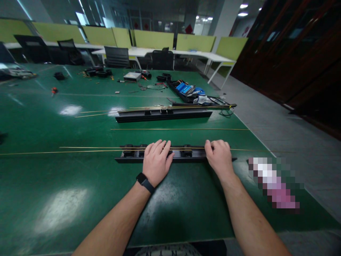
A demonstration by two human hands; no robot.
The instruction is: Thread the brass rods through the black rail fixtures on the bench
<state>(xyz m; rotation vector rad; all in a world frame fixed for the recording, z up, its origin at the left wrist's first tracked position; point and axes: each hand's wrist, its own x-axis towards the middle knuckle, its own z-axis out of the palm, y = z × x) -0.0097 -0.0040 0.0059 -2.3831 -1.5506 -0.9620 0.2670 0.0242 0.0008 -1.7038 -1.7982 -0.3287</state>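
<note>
In front of me lies a long black channel-shaped rail [198, 158] with black blocks [186, 150] set inside it. Thin brass-coloured rods [87, 147] run lengthwise along it and stick out far past its left end. My left hand [157, 160], with a dark watch on the wrist, rests across the middle of the rail, fingers stretched over the rods. Near the right end, the fingers of my right hand [220, 156] are curled closed around the rod line, thumb against the forefinger. A rod also continues to the right of that hand. The exact grip under the fingers is hidden.
Beyond lies a single rod [181, 129], then a second black rail [162, 115] with rods on it. Farther back are blue packets [183, 89], a silver box [132, 76] and scattered black parts. A blurred-out object [274, 183] lies right, near the table edge.
</note>
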